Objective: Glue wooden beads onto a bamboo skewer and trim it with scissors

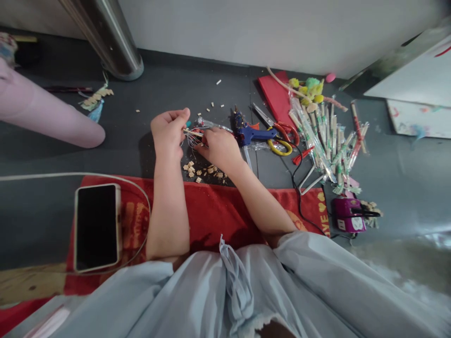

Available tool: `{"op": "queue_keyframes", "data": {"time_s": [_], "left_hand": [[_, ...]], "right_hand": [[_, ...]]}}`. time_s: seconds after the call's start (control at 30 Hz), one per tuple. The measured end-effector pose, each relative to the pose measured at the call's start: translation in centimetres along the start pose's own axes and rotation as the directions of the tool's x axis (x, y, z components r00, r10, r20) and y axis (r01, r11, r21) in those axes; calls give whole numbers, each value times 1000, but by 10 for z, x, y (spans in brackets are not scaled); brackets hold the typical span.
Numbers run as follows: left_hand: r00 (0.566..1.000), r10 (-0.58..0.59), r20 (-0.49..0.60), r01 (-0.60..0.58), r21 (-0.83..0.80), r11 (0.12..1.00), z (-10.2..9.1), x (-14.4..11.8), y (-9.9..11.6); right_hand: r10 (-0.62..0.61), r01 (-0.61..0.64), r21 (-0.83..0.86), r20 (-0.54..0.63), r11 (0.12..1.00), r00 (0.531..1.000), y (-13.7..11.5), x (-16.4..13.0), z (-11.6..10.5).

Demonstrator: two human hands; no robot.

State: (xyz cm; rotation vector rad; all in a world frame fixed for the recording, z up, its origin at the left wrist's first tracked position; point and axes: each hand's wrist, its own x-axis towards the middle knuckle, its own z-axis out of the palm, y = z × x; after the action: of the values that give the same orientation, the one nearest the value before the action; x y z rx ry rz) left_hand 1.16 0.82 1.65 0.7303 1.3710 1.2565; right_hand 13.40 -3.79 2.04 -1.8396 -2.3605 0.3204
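Observation:
Between my two hands runs a thin pale stick (193, 133) with loose white strands (192, 140) trailing under it. My left hand (168, 131) is closed round the stick's left end, thumb up. My right hand (220, 146) pinches its other end, fingers bent. A bit of teal (188, 124) shows beside the left fingers. Small pale wooden pieces (191, 169) lie scattered just below the hands. Right of my right hand rests a blue glue gun (252, 134), touching scissors with red and yellow handles (282, 146).
Many wrapped sticks (327, 136) are piled at the right, near a red packet (276, 94) and yellow pompoms (317, 89). A purple power socket (348, 215) with a black cord stands lower right. A phone (97, 227) lies on a red cloth (211, 206). A metal leg (112, 42) rises behind.

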Motion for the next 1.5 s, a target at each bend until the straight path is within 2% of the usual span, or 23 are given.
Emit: {"op": "queue_keyframes", "data": {"time_s": [0.23, 0.53, 0.83, 1.13, 1.33, 1.5], "left_hand": [[998, 60, 18, -60, 35, 998, -2, 2, -4], [998, 62, 27, -62, 6, 998, 0, -3, -1], [997, 76, 31, -78, 50, 996, 0, -3, -2], [994, 101, 34, -102, 40, 994, -1, 4, -10], [988, 154, 0, -153, 95, 984, -1, 4, -12], [981, 190, -30, -183, 162, 970, 2, -1, -7]], "right_hand": [[70, -70, -32, -8, 997, 998, -8, -1, 2], [156, -156, -26, 28, 987, 987, -15, 0, 0], [135, -133, -36, 54, 990, 989, -14, 1, -3], [66, -64, -49, 27, 997, 997, -6, 1, -2], [99, -98, 47, -16, 994, 995, 6, 5, -8], [129, -105, 325, -52, 940, 990, 22, 8, -20]]}}
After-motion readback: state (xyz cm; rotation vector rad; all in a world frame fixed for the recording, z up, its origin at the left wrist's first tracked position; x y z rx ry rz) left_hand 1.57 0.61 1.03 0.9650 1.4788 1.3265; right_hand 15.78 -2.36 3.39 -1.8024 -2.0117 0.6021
